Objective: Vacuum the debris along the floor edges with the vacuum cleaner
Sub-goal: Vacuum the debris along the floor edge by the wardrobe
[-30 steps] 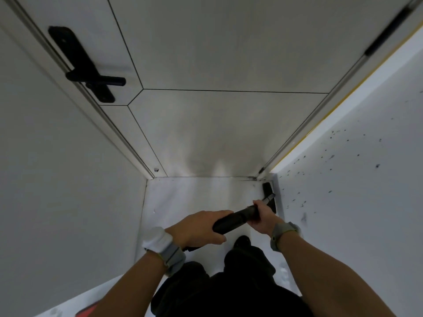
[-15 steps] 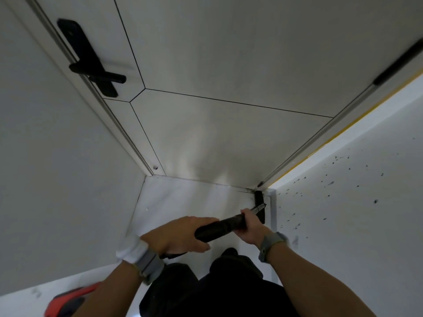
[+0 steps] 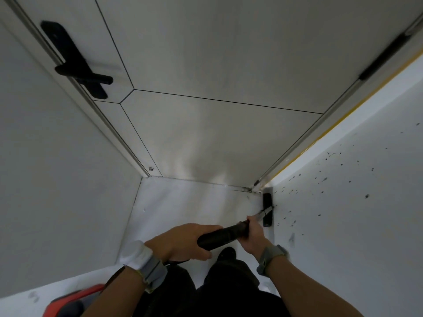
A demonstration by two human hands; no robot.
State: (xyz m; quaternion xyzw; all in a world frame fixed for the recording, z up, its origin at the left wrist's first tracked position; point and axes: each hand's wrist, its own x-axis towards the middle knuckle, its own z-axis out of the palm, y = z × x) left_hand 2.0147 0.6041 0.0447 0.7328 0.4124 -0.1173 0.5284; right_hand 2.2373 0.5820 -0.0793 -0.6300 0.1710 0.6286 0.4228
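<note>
My left hand (image 3: 180, 242) grips the near end of the black vacuum wand (image 3: 223, 235). Further along the same wand, my right hand (image 3: 254, 234) holds it where it narrows to a metal tube. The black floor nozzle (image 3: 267, 208) lies on the white floor (image 3: 183, 207), pressed against the foot of the right wall near the door corner. A red and grey vacuum body (image 3: 73, 302) shows at the bottom left. No debris can be made out on the floor.
A closed white door (image 3: 217, 133) with a black lever handle (image 3: 84, 74) fills the far end. White walls close in on both sides; the right wall (image 3: 343, 202) is speckled with dark spots. My dark trousers and shoe (image 3: 226, 253) stand below the wand.
The nozzle stays along the right wall edge, a little nearer the door corner. My view has tilted, and the red vacuum body has come into view at the bottom left.
</note>
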